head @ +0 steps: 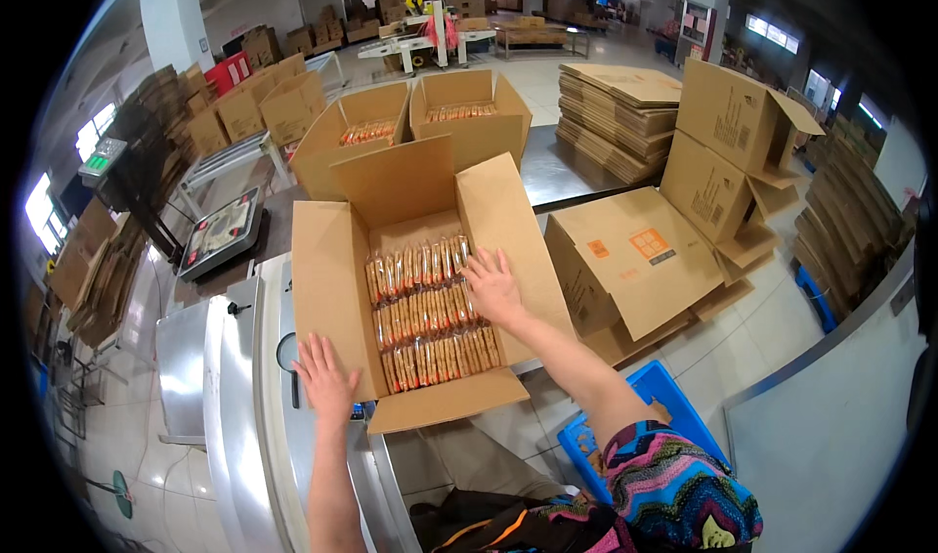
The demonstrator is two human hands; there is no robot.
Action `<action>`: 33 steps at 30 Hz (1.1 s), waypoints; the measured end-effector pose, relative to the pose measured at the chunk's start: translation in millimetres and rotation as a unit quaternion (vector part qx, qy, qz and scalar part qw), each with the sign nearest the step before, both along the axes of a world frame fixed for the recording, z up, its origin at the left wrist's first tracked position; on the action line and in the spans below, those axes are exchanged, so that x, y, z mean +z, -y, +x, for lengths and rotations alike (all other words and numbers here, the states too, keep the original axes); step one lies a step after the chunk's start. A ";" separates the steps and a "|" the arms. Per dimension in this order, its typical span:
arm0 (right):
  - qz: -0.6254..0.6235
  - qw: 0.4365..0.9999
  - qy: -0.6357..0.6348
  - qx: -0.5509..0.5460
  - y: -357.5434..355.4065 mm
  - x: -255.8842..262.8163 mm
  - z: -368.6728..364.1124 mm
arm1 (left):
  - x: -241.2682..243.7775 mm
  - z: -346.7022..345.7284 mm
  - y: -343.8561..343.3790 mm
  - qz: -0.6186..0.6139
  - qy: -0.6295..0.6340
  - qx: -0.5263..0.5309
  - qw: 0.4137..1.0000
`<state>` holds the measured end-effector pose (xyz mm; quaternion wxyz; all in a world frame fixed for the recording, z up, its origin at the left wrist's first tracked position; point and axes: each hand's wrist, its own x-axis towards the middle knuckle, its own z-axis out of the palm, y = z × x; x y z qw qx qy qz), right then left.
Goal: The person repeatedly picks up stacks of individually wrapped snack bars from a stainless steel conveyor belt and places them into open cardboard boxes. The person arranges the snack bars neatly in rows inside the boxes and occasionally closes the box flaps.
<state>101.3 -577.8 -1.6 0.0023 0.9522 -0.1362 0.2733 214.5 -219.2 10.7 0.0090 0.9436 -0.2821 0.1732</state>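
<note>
Before me stands an unsealed cardboard carton point(410, 411) with its flaps spread outward. Inside, packaged biscuits point(429, 311) in clear wrappers with orange print stand on edge in three rows. My left hand point(325, 377) lies against the carton's left flap near its front corner, fingers spread. On the inner side of the right flap, my right hand point(489, 283) rests above the right end of the biscuit rows, its fingertips apart. Neither hand holds anything. Part of the biscuits' right edge is hidden behind my right hand.
Two filled cartons point(469, 132) stand behind. Flattened cardboard point(619, 113) is stacked on the metal table at right, beside several empty boxes point(637, 252). A blue crate point(652, 381) sits on the floor by my right arm. A platform scale point(223, 234) and a steel machine point(242, 399) are at left.
</note>
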 end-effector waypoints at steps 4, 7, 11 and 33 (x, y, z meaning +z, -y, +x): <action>0.071 0.997 0.042 -0.002 -4.1 -7.7 3.9 | 0.1 6.9 23.7 -0.028 0.017 0.006 0.999; 0.077 0.994 0.070 0.018 -2.4 -11.6 5.1 | 6.5 5.0 46.5 -0.052 0.019 0.007 0.998; 0.079 0.993 0.081 0.013 -1.5 -14.9 5.5 | 6.5 -8.1 64.0 -0.042 0.006 0.028 0.999; 0.081 0.995 0.058 0.005 -5.6 -5.2 0.9 | 0.5 -6.9 63.6 -0.050 0.035 0.024 0.998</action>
